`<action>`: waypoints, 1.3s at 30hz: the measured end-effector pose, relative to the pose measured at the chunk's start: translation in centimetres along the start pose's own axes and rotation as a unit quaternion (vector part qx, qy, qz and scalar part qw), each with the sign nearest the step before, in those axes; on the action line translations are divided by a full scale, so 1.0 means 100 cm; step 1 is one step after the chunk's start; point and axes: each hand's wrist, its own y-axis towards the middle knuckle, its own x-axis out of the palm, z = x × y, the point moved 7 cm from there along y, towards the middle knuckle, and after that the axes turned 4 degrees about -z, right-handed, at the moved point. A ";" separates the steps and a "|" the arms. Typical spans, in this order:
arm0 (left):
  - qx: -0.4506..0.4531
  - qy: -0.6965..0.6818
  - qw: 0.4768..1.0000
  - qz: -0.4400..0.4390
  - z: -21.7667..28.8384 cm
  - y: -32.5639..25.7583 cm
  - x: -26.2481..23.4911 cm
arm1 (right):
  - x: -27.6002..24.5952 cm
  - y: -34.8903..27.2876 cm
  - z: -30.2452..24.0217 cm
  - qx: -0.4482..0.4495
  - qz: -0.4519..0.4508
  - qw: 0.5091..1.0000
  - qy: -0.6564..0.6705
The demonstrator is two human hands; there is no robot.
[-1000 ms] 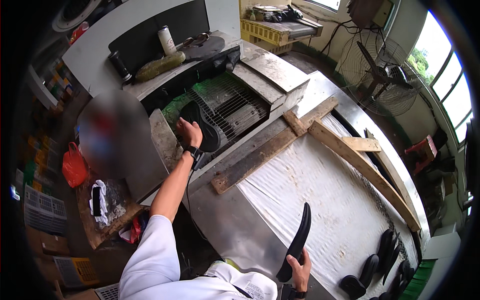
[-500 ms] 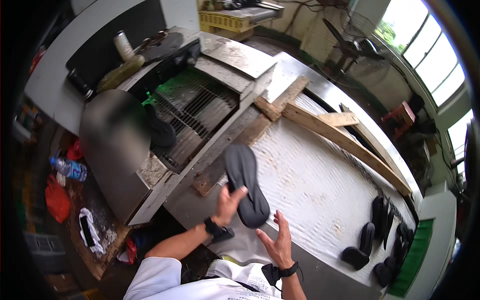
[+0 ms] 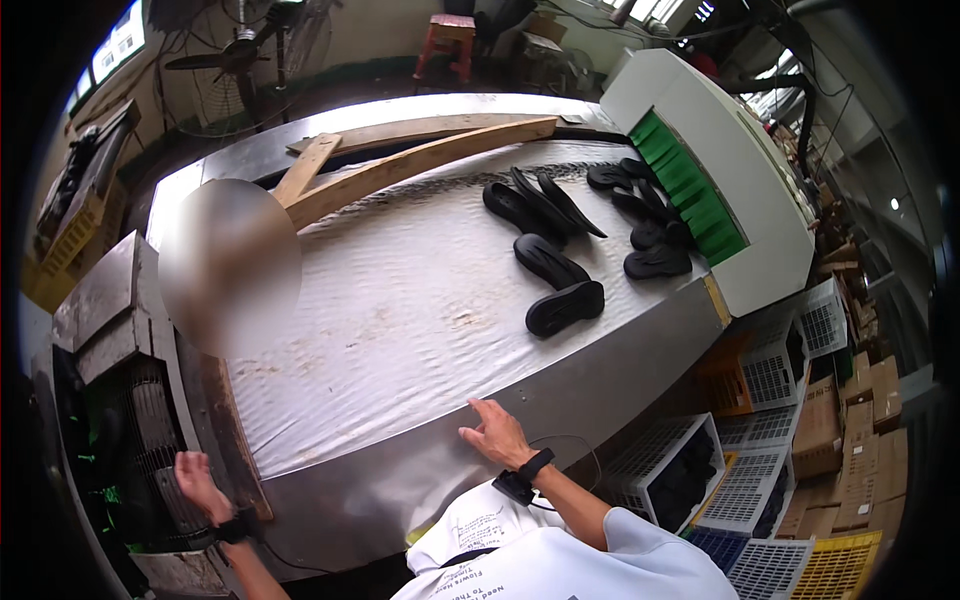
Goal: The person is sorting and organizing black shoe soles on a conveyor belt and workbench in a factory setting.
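My left hand is over the near edge of the slatted conveyor bed at the left, nothing in its grasp and fingers apart. Above the near metal side of the table, my right hand hangs open and holds nothing. Several black shoe soles lie on the white sheeted belt, farther right than my right hand. Some of them lean on or overlap one another near a green strip curtain.
Wooden planks lie along the belt's far side. A pale machine housing rises at the right end. Plastic crates and cardboard boxes stand at the lower right. A fan and red stool are beyond. A blurred patch hides part of the left.
The view has swung to the right. The black sole that my left hand held is out of that hand; where it lies I cannot tell. My hands are farther apart.
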 end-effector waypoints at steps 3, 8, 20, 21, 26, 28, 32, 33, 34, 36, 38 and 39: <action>-0.113 0.050 0.978 -0.166 -0.018 -0.126 0.100 | -0.043 0.035 0.051 0.046 0.043 0.997 0.041; -0.201 0.178 0.895 -0.356 -0.086 -0.287 0.273 | -0.116 0.090 0.165 0.089 0.124 0.988 0.023; 0.175 0.366 0.744 -0.531 -0.142 -0.419 0.669 | -0.240 0.167 0.322 0.110 0.208 0.960 0.151; 0.198 0.375 0.721 -0.549 -0.151 -0.424 0.685 | -0.251 0.180 0.329 0.114 0.210 0.959 0.155; 0.080 0.479 0.614 -0.622 -0.197 -0.460 0.695 | -0.297 0.252 0.347 0.052 0.238 0.968 0.067; 0.037 0.460 0.633 -0.622 -0.194 -0.467 0.683 | -0.286 0.291 0.350 0.052 0.180 0.981 0.042; -0.033 0.451 0.677 -0.581 -0.168 -0.472 0.643 | -0.257 0.334 0.343 0.033 0.005 0.999 0.001; -0.026 0.458 0.677 -0.575 -0.158 -0.473 0.636 | -0.260 0.336 0.345 0.025 0.001 1.000 0.007; -0.026 0.471 0.687 -0.553 -0.146 -0.464 0.616 | -0.254 0.339 0.335 0.028 -0.040 0.999 0.022; -0.013 0.495 0.694 -0.522 -0.128 -0.456 0.577 | -0.244 0.333 0.320 0.015 -0.077 0.996 0.043; -0.014 0.513 0.715 -0.475 -0.100 -0.446 0.535 | -0.241 0.318 0.305 -0.016 -0.050 0.995 0.083; -0.014 0.523 0.725 -0.448 -0.085 -0.442 0.512 | -0.242 0.310 0.301 -0.025 -0.027 0.993 0.111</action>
